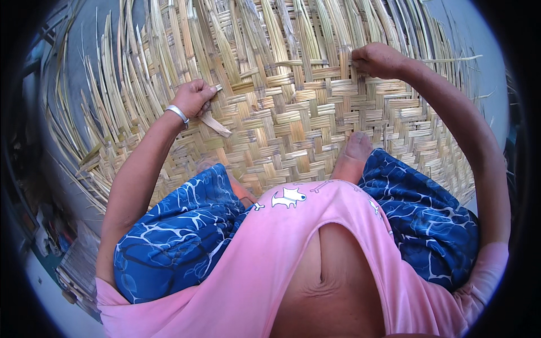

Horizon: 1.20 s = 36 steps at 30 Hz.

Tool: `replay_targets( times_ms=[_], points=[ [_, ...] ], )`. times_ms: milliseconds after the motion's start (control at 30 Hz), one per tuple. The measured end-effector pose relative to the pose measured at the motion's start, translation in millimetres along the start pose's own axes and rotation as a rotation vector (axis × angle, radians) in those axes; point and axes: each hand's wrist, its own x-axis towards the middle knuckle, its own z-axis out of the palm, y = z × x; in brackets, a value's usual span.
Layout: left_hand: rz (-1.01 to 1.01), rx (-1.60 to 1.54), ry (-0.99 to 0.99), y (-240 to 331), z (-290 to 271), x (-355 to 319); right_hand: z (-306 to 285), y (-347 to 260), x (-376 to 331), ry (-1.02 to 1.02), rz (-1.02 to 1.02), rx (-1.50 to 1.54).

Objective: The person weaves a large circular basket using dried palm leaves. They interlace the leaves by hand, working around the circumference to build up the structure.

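A large woven mat [293, 124] of pale yellow reed strips lies in front of me, and I sit on its near edge. Loose unwoven strips [169, 39] fan out at the far and left sides. My left hand [194, 97], with a silver bracelet on the wrist, is closed around a flat strip [217, 124] at the left part of the weave. My right hand [378, 59] is clenched on a strip at the weave's far edge, upper right. One bare foot [354, 155] rests on the mat between my knees.
My knees in blue patterned cloth [180, 236] and a pink shirt [293, 248] fill the lower view. Grey floor [473, 28] shows beyond the mat at upper right. Cluttered objects [51, 236] stand at the far left rim.
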Motion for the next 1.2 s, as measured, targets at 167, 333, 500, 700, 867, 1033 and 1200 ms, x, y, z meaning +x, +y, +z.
replay_targets(
  times_ms=[167, 333, 500, 700, 867, 1033, 1200],
  points=[
    [0.113, 0.511, 0.158, 5.8, 5.5, 3.8, 9.2, 1.1, 2.5, 0.049, -0.013, -0.071],
    [0.510, 1.070, 0.390, 21.1, 13.1, -25.5, 10.4, 3.2, 2.0, 0.165, 0.061, -0.048],
    [0.984, 0.975, 0.256, 50.1, 29.0, -14.6, -3.0, 2.9, 8.5, 0.186, 0.058, -0.142],
    [0.719, 1.151, 0.041, 84.5, 68.8, 5.1, -2.2, -0.2, 4.1, 0.202, 0.059, -0.144],
    [0.617, 1.287, -0.090, 107.6, 75.3, 16.5, 4.1, 4.6, 4.8, 0.237, 0.017, -0.138],
    [0.648, 1.400, -0.178, 109.1, 80.0, 18.3, 18.6, 7.2, 3.9, 0.223, -0.039, -0.091],
    [0.700, 1.396, -0.217, 106.0, 82.5, 17.9, 27.1, 2.6, -7.5, 0.261, -0.052, -0.077]
  ],
)
